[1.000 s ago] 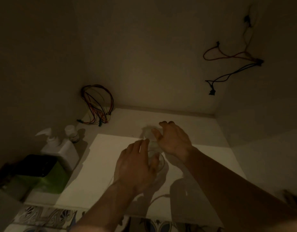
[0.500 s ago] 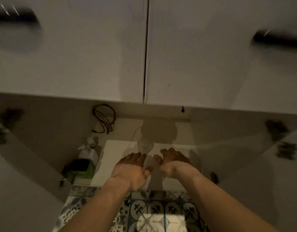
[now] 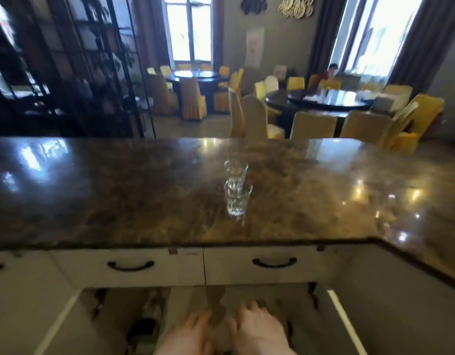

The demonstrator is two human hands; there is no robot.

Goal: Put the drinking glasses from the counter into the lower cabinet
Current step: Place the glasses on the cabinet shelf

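Marble counter (image 3: 144,190) now fills my view instead of the dark cabinet interior, two glasses (image 3: 237,198) standing upright on it, while below its edge my left hand (image 3: 188,334) and right hand (image 3: 259,331) hang spread, holding nothing.

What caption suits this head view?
Two clear drinking glasses wait on the brown marble counter; both hands hover empty below.

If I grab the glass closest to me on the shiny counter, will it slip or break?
The nearer glass looks clear, smooth and thick-bottomed, so it is probably a bit slippery and heavy for its size. It stands upright on a polished stone counter, so a push would likely slide it rather than tip it. It would probably crack if it knocked the farther glass close behind it.
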